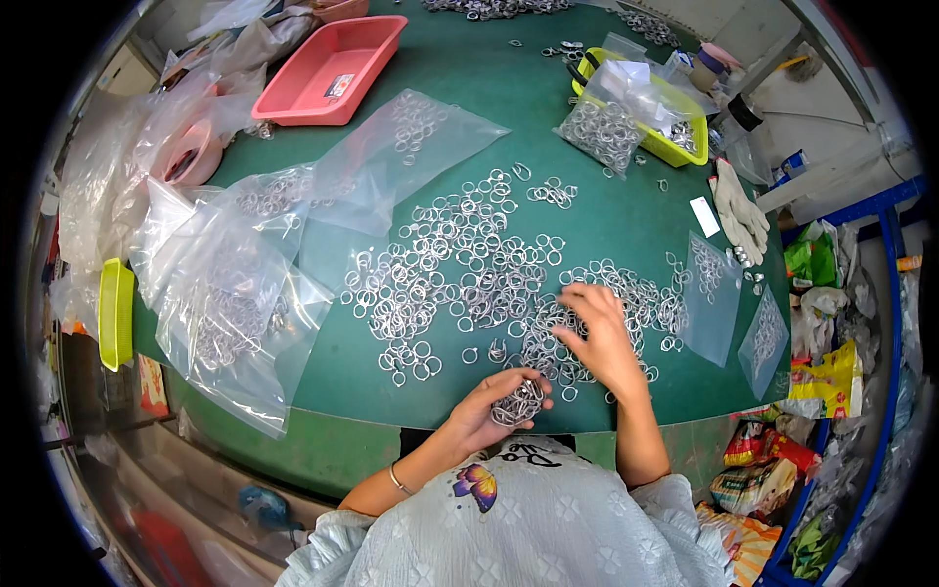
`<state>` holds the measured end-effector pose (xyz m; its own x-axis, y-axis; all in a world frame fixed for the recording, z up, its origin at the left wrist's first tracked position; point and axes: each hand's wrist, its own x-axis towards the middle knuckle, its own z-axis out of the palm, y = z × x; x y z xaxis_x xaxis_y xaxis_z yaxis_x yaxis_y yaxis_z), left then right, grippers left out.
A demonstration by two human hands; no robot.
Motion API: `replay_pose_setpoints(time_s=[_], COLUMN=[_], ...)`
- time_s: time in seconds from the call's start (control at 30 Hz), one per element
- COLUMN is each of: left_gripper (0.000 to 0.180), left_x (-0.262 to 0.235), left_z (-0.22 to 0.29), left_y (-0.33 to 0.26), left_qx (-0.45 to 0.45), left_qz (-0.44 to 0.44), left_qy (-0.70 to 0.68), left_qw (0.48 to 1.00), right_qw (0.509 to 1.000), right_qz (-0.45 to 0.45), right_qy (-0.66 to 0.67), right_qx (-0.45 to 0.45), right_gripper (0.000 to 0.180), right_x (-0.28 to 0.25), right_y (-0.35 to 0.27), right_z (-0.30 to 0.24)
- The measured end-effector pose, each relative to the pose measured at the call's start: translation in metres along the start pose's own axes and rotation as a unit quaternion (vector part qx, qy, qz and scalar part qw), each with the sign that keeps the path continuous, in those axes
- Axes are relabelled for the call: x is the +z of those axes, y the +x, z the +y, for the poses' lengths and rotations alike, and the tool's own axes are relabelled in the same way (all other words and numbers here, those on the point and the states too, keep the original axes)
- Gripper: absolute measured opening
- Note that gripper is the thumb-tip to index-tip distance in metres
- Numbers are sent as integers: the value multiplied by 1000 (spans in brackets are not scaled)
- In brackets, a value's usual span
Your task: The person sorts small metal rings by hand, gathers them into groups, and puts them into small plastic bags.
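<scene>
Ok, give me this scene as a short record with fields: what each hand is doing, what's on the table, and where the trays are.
left hand: cupped, holding a bunch of rings at the near table edge
right hand: palm down on the loose rings
table: green
bags: clear, ring-filled, at left; smaller ones at right
pink tray: far left
yellow tray: far right, holds a bag of rings
glove: white, right edge

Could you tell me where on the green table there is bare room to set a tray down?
Bare patches of green table: between pink tray and yellow bin, and near the front edge left of the left hand. The middle is crowded with metal rings; plastic bags cover the left.
</scene>
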<state>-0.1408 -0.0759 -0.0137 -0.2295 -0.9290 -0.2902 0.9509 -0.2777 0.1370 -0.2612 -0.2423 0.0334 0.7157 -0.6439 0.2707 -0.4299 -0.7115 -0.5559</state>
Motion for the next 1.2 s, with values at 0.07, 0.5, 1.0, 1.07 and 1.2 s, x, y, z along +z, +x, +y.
replay_pose_setpoints(time_s=[0.07,0.5,1.0,1.07,1.2], left_gripper=[29,30,30,29,29], left_x=[-1,-1,-3,-2,-2], left_z=[0,1,2,2,1], left_y=[0,0,-3,-3,-2], left_qx=[0,-1,3,2,-2], left_qz=[-2,5,15,17,13], left_qy=[6,-4,-4,-2,4], left_qw=[1000,1000,1000,1000,1000], right_qw=[999,992,998,985,980], right_qz=[-9,71,7,22,26], right_qy=[-29,55,62,154,146], right_qx=[-21,92,12,73,133], right_gripper=[24,14,12,7,8], right_x=[5,1,4,0,6], right_y=[0,-4,-7,-7,-11], right_z=[2,13,0,-1,9])
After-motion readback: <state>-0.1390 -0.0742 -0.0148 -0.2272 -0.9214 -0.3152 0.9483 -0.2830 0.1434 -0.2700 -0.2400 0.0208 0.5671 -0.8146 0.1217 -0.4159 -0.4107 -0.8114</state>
